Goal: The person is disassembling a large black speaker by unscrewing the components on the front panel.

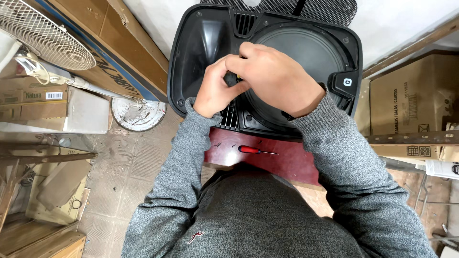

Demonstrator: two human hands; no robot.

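Fingertips of left hand [216, 91] and right hand [275, 76] pinch a small yellowish part [237, 76] over the black speaker housing [201, 43], frame centre; steady, gentle pressure seems wise.

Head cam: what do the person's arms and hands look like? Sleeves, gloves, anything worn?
Both hands are bare: no gloves, and no rings or watch in view on the left hand or the right hand. Both arms wear long sleeves of a heathered grey knit sweater, with ribbed cuffs reaching the wrists. A small red and white embroidered emblem sits on the chest.
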